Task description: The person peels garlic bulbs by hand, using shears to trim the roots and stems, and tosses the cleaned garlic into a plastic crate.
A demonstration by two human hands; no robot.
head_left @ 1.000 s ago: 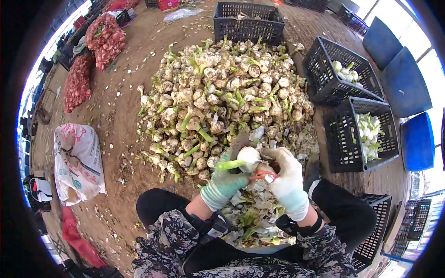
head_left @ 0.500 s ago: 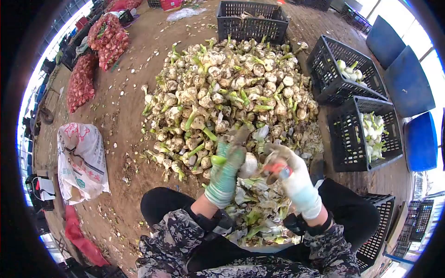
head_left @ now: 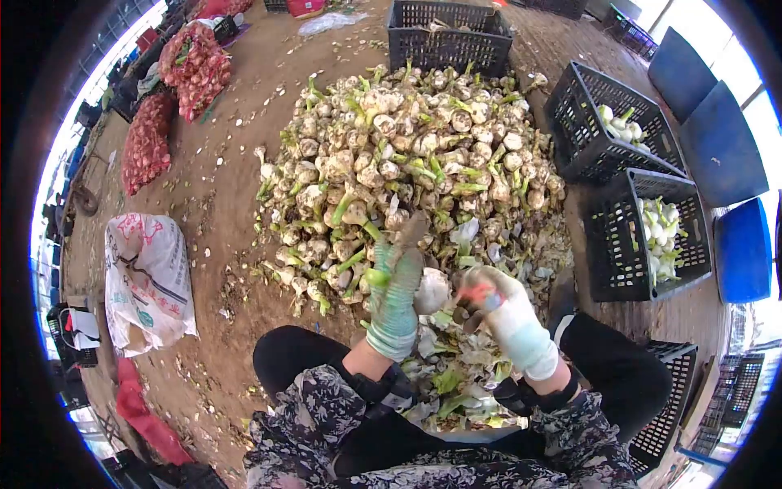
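from here i have the white bulb (head_left: 432,292) gripped in my left hand (head_left: 397,295), above the peelings (head_left: 450,381) and near my right hand (head_left: 509,314), closed around a small red tool (head_left: 482,293). beyond lies the bulb pile (head_left: 407,163), black crates (head_left: 608,253) at its right.

A white printed sack (head_left: 151,285) sits between filled red mesh sacks (head_left: 147,147) and a red cloth (head_left: 148,416).
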